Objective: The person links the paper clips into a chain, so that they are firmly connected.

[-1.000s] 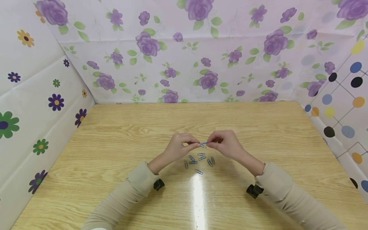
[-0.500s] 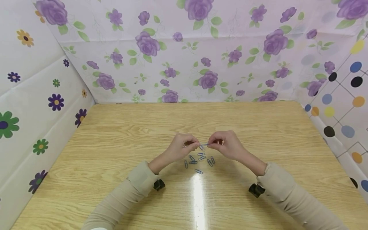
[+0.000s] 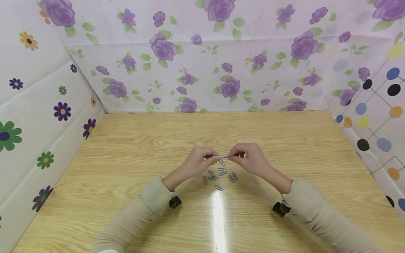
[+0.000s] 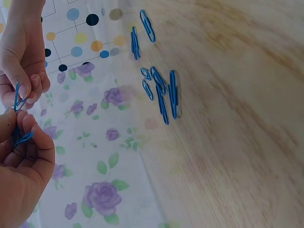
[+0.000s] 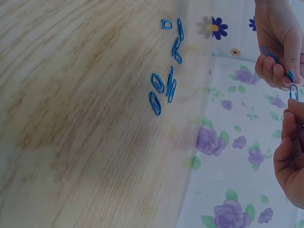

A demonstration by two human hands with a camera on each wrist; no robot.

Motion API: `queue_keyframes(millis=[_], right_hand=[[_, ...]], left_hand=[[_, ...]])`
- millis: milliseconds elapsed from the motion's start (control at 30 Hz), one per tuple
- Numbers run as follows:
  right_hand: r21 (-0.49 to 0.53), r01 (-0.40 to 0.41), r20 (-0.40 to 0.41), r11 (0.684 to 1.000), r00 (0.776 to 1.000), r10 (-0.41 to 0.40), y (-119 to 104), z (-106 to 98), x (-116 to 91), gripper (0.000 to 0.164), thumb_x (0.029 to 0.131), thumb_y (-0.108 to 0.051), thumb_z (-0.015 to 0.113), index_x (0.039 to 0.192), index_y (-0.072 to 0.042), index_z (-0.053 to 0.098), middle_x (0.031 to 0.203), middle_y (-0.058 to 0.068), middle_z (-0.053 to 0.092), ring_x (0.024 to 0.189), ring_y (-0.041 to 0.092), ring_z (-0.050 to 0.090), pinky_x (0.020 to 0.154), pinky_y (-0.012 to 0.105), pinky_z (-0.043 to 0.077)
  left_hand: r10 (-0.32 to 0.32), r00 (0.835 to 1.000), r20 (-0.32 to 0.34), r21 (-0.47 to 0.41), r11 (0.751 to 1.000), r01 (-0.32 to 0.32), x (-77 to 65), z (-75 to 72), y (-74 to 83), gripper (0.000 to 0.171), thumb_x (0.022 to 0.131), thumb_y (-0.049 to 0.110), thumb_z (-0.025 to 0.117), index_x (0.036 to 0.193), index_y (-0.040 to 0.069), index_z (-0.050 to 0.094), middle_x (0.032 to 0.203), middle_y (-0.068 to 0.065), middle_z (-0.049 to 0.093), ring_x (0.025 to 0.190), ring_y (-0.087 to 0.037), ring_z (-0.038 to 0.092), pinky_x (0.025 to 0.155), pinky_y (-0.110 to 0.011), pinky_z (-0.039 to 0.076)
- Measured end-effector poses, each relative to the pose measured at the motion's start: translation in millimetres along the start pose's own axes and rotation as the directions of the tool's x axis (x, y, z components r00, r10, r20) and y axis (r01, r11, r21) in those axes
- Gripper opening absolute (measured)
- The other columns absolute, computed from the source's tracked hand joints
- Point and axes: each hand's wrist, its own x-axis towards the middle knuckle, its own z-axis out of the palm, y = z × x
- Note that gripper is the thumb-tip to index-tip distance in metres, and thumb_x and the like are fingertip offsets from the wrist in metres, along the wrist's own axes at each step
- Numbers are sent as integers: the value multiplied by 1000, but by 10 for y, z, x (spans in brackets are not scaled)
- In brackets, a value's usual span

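Both hands meet above the table in the head view. My right hand (image 3: 250,158) pinches one end of a blue paper clip (image 5: 293,92) between thumb and fingers. The other end of that clip reaches the fingertips of my left hand (image 3: 200,162), which pinches paper clips too. From between the hands another blue clip (image 3: 222,162) dangles. In the left wrist view, a clip (image 4: 23,138) pokes out below the left thumb, partly hidden by the fingers. The right wrist view shows a clip (image 5: 270,54) across the left hand's curled fingers.
Several loose blue paper clips (image 3: 219,188) lie on the wooden table (image 3: 142,151) just below the hands. Flower-printed sheeting (image 3: 202,70) stands along the back, with patterned sheets on the left and right sides. Each wrist wears a small black device (image 3: 175,202).
The hands stay almost in place, still pinching clips. The dangling clip has swung from nearly flat to hanging downward. The loose clips on the table have not moved.
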Motion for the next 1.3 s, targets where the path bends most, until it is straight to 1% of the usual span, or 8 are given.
queue_keyframes(millis=[333, 467, 667, 800, 933, 1100, 1200, 1300], right_hand=[[-2, 57, 25, 998, 998, -57, -1, -1, -6, 14, 73, 5, 72, 72, -9, 68, 69, -4, 64, 59, 6, 53, 53, 23, 43], [5, 82, 66, 997, 994, -82, -15, -9, -6, 15, 72, 6, 72, 72, -8, 68, 70, -3, 65, 59, 6, 53, 54, 23, 44], [25, 97, 105, 995, 990, -99, -22, -3, -17, 13, 73, 6, 71, 73, -6, 68, 73, 0, 67, 61, 7, 56, 55, 23, 45], [6, 63, 61, 998, 996, -64, -7, -12, -36, 13, 73, 6, 71, 74, -6, 69, 71, -2, 66, 60, 6, 55, 55, 23, 45], [-1, 30, 23, 1000, 999, -30, 9, -24, -48, 12, 74, 4, 72, 75, -8, 70, 70, -3, 65, 60, 6, 56, 55, 23, 47], [32, -31, 12, 999, 999, 30, -3, -39, -48, 9, 77, 2, 70, 79, -7, 70, 72, -1, 66, 60, 9, 57, 55, 25, 48], [54, -92, 21, 994, 996, 91, -22, -48, -46, 7, 79, 1, 68, 81, -6, 71, 73, 1, 66, 61, 10, 57, 55, 27, 48], [70, -141, 29, 988, 990, 139, -24, -45, -42, 5, 81, -1, 67, 83, -4, 70, 75, 4, 67, 61, 11, 57, 54, 27, 48]], left_hand=[[17, 1000, 9, -2, 1000, -17, 4, 19, -10, 10, 86, 0, 59, 79, -3, 65, 67, -7, 60, 58, -6, 50, 54, -20, 46], [-22, 999, 33, -13, 1000, 22, 6, 17, 6, 13, 88, -1, 56, 78, -3, 64, 65, -8, 58, 54, -6, 46, 51, -19, 43], [-13, 999, 41, 54, 999, 11, 19, -19, 49, 12, 88, -1, 55, 79, -2, 63, 67, -5, 58, 58, -5, 49, 53, -18, 44], [-5, 1000, 16, -2, 1000, 5, 10, -47, 49, 13, 90, -1, 54, 79, -2, 61, 67, -10, 58, 58, -8, 52, 52, -21, 45], [-79, 997, 18, -132, 988, 81, -19, -59, 22, 11, 90, -1, 53, 81, -3, 60, 72, -13, 62, 62, -18, 59, 56, -27, 51], [-122, 992, 43, -243, 961, 129, -39, -62, 45, 17, 88, -7, 52, 104, -11, 57, 80, -22, 62, 71, -37, 62, 64, -35, 53], [-112, 992, 51, -247, 961, 122, -36, -90, 158, 23, 89, -10, 48, 110, -14, 56, 82, -24, 62, 71, -37, 61, 64, -33, 53], [-117, 992, 47, -221, 967, 124, -34, -113, 279, 20, 88, -10, 46, 102, -14, 61, 82, -21, 62, 64, -25, 57, 59, -26, 50]])
